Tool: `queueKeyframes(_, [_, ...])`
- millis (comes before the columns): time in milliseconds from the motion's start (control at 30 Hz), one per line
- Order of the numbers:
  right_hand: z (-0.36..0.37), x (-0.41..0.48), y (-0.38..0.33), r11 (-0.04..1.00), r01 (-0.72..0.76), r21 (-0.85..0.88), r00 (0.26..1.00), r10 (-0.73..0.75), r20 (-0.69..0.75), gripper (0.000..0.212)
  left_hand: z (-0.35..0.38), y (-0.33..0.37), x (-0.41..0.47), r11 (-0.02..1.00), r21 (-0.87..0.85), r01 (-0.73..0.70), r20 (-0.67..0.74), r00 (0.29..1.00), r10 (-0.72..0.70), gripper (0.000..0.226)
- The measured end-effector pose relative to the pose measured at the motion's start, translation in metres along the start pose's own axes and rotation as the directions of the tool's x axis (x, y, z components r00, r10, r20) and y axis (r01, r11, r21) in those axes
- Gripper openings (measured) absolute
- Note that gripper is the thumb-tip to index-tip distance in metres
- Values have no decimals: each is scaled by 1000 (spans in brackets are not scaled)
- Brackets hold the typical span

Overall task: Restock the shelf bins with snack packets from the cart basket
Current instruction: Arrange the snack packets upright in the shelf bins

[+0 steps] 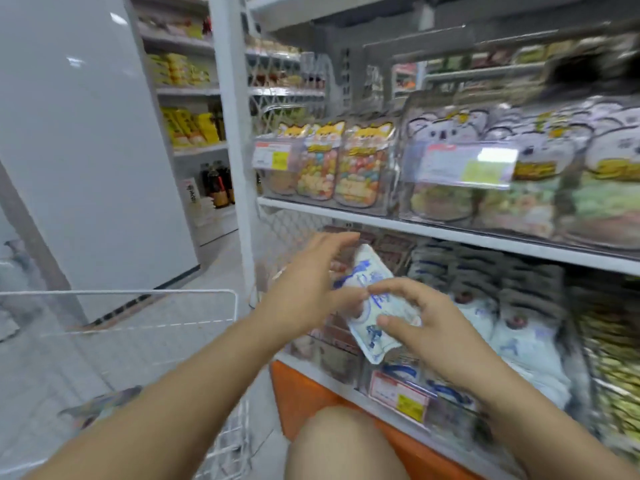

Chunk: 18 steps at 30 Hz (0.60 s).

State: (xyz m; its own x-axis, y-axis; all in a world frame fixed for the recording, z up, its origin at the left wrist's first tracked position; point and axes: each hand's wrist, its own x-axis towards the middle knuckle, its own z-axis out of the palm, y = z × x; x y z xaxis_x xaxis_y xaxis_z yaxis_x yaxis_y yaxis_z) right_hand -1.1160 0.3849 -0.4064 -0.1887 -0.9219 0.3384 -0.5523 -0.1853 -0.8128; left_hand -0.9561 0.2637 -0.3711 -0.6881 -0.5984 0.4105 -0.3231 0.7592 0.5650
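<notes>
Reaching forward on bare forearms, both hands meet on a white-and-blue snack packet [370, 268], held tilted in front of the lower shelf [311, 371]; the left hand [308, 282] pinches its left edge, thumb on the face, upper fingers spread; the right hand [429, 323] pinches its right side between forefinger and thumb; matching packets [519, 327] stand in rows on that shelf; a clear bin [388, 202] above holds cat-topped sweet packets [360, 168]; the wire cart basket [138, 292] sits at lower left.
</notes>
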Motion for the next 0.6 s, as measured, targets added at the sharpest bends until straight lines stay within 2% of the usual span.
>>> queueKeyframes(67, [-7, -1, 20, 997, -81, 0, 984, 80, -160, 36, 29, 2, 13, 1000, 7, 10, -6, 1000, -10, 68])
queueKeyframes(133, [-11, 1, 38, 981, -191, 34, 947, 194, -255, 32, 55, -3, 21, 996, 89, 19, 48, 999, -23, 63])
queueKeyframes(267, [-8, 10, 58, 926, -364, 94, 872, 375, -314, 32, 89, -19, 25, 954, 297, -44, 222, 975, -24, 52])
queueKeyframes(333, [-6, 14, 63, 904, -423, 62, 861, 423, -282, 40, 96, -24, 25, 915, 397, -76, 303, 951, -52, 49])
queueKeyframes(367, [-4, 14, 64, 892, -452, 7, 864, 440, -246, 45, 98, -25, 25, 904, 420, -80, 332, 941, -72, 49])
queueKeyframes(433, [-2, 13, 65, 829, -481, -286, 877, 449, -172, 56, 99, -28, 25, 900, 428, -88, 365, 927, -83, 49])
queueKeyframes(500, [-3, 9, 63, 671, -412, -616, 897, 415, -148, 61, 100, -28, 22, 900, 422, -107, 385, 920, -71, 48])
queueKeyframes(533, [-5, 8, 62, 623, -377, -686, 908, 395, -141, 61, 100, -28, 20, 899, 421, -118, 394, 917, -64, 48])
queueKeyframes(600, [-10, 7, 62, 617, -346, -707, 918, 379, -118, 58, 102, -27, 15, 888, 435, -149, 411, 910, -49, 51])
